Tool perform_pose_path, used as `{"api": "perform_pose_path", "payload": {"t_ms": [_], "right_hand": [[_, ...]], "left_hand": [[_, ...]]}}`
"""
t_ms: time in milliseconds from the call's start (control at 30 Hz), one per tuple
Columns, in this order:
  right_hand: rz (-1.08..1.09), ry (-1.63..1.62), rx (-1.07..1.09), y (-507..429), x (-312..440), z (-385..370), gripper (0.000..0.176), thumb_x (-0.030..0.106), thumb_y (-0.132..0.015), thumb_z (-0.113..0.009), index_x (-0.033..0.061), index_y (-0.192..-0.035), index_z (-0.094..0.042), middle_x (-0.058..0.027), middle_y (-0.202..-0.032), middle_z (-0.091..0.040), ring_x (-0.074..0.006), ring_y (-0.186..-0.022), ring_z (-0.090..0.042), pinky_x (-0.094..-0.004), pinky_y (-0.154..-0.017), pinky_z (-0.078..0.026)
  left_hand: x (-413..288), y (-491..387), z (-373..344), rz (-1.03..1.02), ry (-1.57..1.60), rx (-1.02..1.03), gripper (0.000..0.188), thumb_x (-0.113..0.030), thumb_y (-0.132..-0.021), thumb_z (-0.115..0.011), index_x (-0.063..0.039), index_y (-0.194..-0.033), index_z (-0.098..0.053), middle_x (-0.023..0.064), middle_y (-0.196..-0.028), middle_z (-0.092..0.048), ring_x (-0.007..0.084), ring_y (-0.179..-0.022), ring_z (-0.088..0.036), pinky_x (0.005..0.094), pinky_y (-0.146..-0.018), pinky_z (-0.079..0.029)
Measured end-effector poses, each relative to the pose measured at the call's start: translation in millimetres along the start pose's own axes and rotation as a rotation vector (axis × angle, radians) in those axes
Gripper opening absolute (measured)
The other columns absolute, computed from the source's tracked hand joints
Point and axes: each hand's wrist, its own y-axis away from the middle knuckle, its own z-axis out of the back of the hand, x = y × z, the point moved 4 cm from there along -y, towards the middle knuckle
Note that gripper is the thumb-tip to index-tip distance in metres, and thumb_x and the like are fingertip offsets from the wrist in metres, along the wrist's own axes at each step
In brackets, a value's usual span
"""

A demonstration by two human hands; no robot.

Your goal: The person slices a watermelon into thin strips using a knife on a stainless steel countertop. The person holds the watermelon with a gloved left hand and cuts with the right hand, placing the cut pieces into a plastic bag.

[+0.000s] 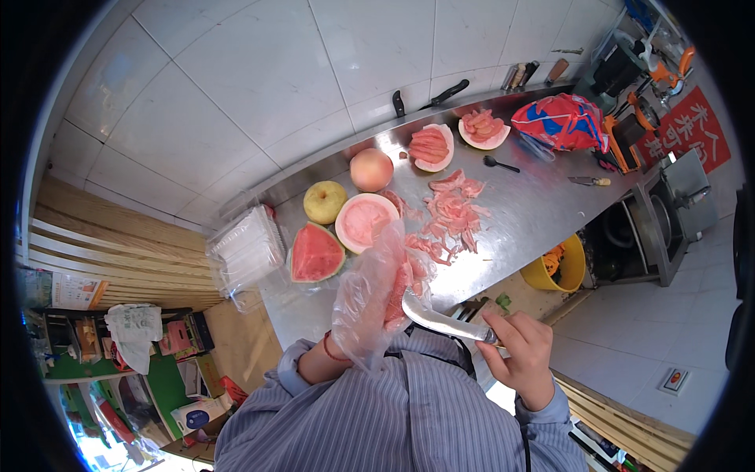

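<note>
My left hand [367, 301], in a loose clear plastic glove, grips a chunk of pink pomelo flesh [397, 298] just in front of my body. In my right hand [522, 345] is the handle of a curved metal knife [442, 321]. Its blade tip touches or nearly touches the flesh; the exact contact is hard to see. Beyond the glove stands a hollowed pomelo rind [367, 218] with its pale pink inside facing up. Torn pink membrane scraps [454, 209] lie heaped to its right on the steel table [519, 194].
A watermelon wedge [317, 253], a yellow fruit [325, 202], an orange-pink round fruit [371, 169] and clear plastic boxes [250, 242] stand at left. Two rind bowls [448, 150] [498, 140] hold peeled segments. A black fork [501, 164] and small knife [590, 181] lie right; a yellow bucket [575, 268] stands below.
</note>
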Motion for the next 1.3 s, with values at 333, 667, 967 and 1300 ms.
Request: {"api": "perform_pose_path", "payload": {"t_ms": [333,667,967,1300], "right_hand": [[-0.002,0.031,-0.038,3,4,-2,0.043,0.018,-0.067,-0.078,0.0022,-0.105,-0.065,-0.0059,-0.066,-0.054,-0.0203,-0.054,-0.053,-0.0318,-0.046,-0.04],[-0.057,-0.056,-0.064,7,6,-9,0.039,0.017,-0.069,-0.077,0.0013,-0.103,-0.067,-0.006,-0.065,-0.053,-0.0198,-0.053,-0.052,-0.032,-0.045,-0.039],[-0.066,-0.023,-0.061,1,10,-6,0.034,0.017,-0.069,-0.077,0.0018,-0.097,-0.067,-0.0066,-0.065,-0.054,-0.0217,-0.054,-0.054,-0.0321,-0.046,-0.04],[-0.474,-0.485,-0.366,16,-17,-11,0.022,0.01,-0.077,-0.072,-0.0035,-0.093,-0.064,-0.0086,-0.08,-0.063,-0.0104,-0.063,-0.055,-0.0242,-0.053,-0.041]], "left_hand": [[35,31,-4,0.292,-0.058,0.13,0.06,-0.007,-0.077,-0.068,0.0,-0.132,-0.045,0.0141,-0.109,-0.058,0.0326,-0.097,-0.058,0.0389,-0.083,-0.047],[19,18,-7,0.521,0.381,-0.154,0.037,-0.039,-0.099,-0.048,-0.007,-0.081,-0.05,0.0021,-0.072,-0.053,0.0081,-0.059,-0.046,0.0218,-0.05,-0.035],[4,14,-1,0.515,0.709,-0.14,0.02,-0.023,-0.1,-0.048,-0.005,-0.094,-0.053,0.001,-0.087,-0.053,0.0064,-0.071,-0.044,0.0216,-0.062,-0.038],[17,35,-9,0.479,0.701,-0.057,0.02,-0.023,-0.099,-0.05,-0.004,-0.104,-0.055,0.0024,-0.093,-0.055,0.0072,-0.081,-0.05,0.0229,-0.067,-0.041]]}}
